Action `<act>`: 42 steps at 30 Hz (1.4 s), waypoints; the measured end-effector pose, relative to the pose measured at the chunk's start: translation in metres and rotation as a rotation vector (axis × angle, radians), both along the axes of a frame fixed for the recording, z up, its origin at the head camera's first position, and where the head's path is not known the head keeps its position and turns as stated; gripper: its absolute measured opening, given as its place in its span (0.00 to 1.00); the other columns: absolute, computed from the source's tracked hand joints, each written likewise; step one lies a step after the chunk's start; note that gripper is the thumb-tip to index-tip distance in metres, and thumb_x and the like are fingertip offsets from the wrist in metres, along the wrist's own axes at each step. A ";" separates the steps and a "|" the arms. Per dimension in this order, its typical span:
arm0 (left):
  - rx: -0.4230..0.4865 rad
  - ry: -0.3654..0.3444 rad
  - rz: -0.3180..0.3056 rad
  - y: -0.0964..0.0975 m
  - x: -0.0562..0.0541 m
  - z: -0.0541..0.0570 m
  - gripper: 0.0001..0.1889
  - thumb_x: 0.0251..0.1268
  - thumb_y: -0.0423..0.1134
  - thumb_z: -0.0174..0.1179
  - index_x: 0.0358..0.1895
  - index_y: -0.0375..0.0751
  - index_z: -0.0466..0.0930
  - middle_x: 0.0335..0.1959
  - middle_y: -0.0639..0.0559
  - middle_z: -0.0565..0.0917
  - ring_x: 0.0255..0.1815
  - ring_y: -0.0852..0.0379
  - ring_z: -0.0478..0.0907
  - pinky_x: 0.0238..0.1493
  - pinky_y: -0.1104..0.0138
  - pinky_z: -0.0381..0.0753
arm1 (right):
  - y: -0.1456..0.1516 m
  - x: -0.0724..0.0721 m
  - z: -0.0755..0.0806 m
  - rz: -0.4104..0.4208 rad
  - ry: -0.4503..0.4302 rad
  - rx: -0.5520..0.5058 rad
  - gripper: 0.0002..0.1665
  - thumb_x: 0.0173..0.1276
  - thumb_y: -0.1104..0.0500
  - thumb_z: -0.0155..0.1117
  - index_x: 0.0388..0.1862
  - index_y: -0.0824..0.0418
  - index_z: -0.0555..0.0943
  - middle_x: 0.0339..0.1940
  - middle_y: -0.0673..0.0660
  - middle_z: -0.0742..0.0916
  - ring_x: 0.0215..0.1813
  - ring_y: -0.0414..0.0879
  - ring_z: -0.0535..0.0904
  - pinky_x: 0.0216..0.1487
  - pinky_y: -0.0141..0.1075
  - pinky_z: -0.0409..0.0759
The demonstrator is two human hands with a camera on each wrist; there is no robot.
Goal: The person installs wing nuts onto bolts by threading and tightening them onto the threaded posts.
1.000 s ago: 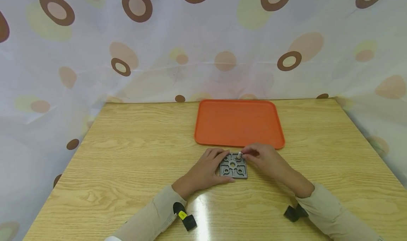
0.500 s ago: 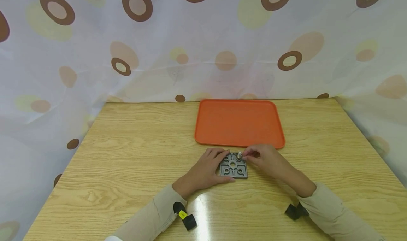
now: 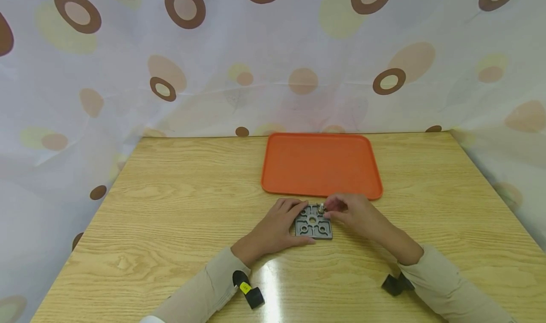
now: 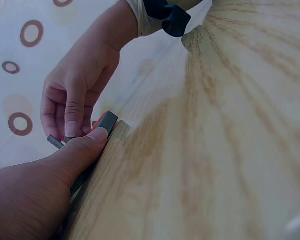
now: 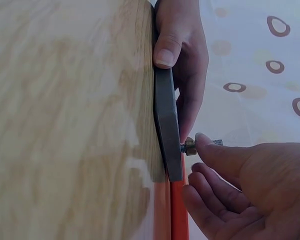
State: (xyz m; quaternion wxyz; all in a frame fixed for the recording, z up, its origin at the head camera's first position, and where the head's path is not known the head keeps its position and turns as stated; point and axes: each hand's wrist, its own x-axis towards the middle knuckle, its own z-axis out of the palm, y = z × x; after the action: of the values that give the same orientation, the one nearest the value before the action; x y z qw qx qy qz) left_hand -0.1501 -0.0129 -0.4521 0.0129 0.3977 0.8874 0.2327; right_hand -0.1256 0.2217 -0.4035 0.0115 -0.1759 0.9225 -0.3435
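Note:
A square grey metal plate (image 3: 313,228) with raised ribs and round holes lies flat on the table. My left hand (image 3: 279,226) grips it from the left side, thumb along the near edge and fingers at the far edge. From the plate's far right corner rises a threaded bolt (image 5: 217,142), and a small brass-toned nut (image 5: 190,146) sits on it close above the plate. Thumb and fingertips of my right hand (image 3: 356,214) pinch the nut, partly hiding it in the head view. In the right wrist view the right thumb lies against the nut and bolt, the other fingers curled below.
An orange tray (image 3: 320,166) stands just behind the plate, its near rim close to my right hand. The wooden table (image 3: 170,195) spreads out on both sides. A patterned curtain (image 3: 264,53) hangs behind the table and at its sides.
The right thumb and fingertips have shifted slightly round the nut, and the nut shows at a different angle. My left hand and the plate stay put.

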 end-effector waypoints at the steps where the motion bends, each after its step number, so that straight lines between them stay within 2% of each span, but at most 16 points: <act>1: 0.000 -0.001 0.000 0.000 0.000 0.000 0.49 0.48 0.75 0.50 0.71 0.50 0.56 0.63 0.57 0.63 0.61 0.59 0.57 0.61 0.64 0.62 | -0.001 0.000 0.000 -0.003 0.007 -0.003 0.12 0.57 0.57 0.69 0.39 0.58 0.82 0.32 0.47 0.84 0.36 0.39 0.79 0.38 0.34 0.78; 9: 0.002 -0.005 0.001 -0.001 0.000 -0.001 0.49 0.48 0.76 0.49 0.72 0.50 0.55 0.64 0.57 0.62 0.62 0.59 0.56 0.61 0.63 0.62 | -0.002 0.000 -0.003 0.038 0.041 -0.072 0.21 0.57 0.59 0.70 0.49 0.64 0.80 0.44 0.55 0.83 0.43 0.47 0.80 0.43 0.36 0.78; 18: 0.007 0.004 -0.002 -0.001 0.000 0.000 0.49 0.49 0.75 0.50 0.71 0.49 0.56 0.64 0.57 0.63 0.61 0.59 0.57 0.60 0.64 0.63 | -0.004 0.002 -0.002 0.072 0.037 -0.033 0.23 0.60 0.58 0.67 0.54 0.63 0.78 0.49 0.56 0.81 0.45 0.48 0.78 0.45 0.37 0.78; 27: 0.002 -0.005 -0.005 -0.001 0.001 0.000 0.49 0.49 0.75 0.50 0.72 0.49 0.56 0.64 0.57 0.62 0.61 0.59 0.57 0.61 0.63 0.62 | -0.006 0.002 -0.001 0.040 0.028 -0.019 0.21 0.59 0.57 0.67 0.51 0.63 0.80 0.44 0.53 0.82 0.43 0.46 0.79 0.43 0.35 0.78; 37: -0.013 0.001 0.001 0.000 0.000 -0.001 0.50 0.49 0.76 0.48 0.72 0.49 0.55 0.64 0.57 0.63 0.62 0.59 0.56 0.61 0.64 0.61 | -0.002 0.001 -0.001 -0.011 0.081 -0.016 0.10 0.62 0.61 0.65 0.42 0.60 0.83 0.38 0.48 0.84 0.39 0.42 0.80 0.39 0.34 0.78; 42: -0.015 0.001 -0.001 0.000 0.000 0.000 0.50 0.49 0.76 0.49 0.72 0.49 0.55 0.64 0.57 0.62 0.61 0.60 0.56 0.61 0.64 0.61 | -0.001 0.001 0.000 -0.021 0.070 -0.004 0.05 0.62 0.62 0.64 0.37 0.57 0.84 0.34 0.47 0.84 0.37 0.40 0.80 0.37 0.34 0.78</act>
State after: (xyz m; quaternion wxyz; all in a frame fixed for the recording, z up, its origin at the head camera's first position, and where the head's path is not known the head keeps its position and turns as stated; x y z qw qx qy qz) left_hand -0.1502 -0.0128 -0.4518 0.0157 0.3981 0.8890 0.2258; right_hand -0.1243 0.2203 -0.4031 -0.0250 -0.1780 0.9235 -0.3388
